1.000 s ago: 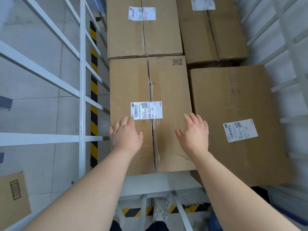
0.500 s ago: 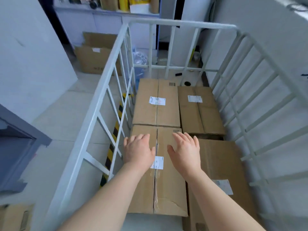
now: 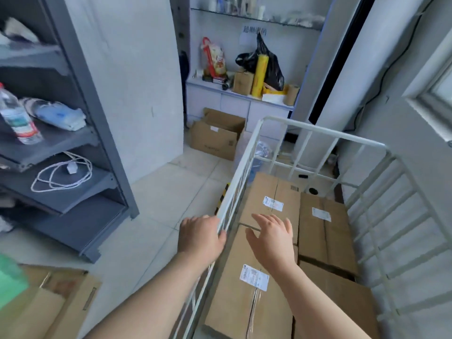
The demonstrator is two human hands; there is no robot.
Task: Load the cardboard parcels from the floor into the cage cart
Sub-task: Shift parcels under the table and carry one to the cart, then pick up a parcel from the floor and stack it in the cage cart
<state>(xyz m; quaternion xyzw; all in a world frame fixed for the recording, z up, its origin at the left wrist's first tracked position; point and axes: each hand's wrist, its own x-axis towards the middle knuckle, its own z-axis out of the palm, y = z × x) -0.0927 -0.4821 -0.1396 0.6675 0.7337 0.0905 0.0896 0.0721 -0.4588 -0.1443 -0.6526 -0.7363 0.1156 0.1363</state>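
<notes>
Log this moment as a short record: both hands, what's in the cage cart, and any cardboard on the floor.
left hand: open, empty, just outside the cart's left rail
right hand: open, empty, over the loaded boxes
cage cart: white railed, four boxes visible inside
nearest parcel: labelled, taped, lying flat
floor: cardboard box lower left; open box by the far cabinet
</notes>
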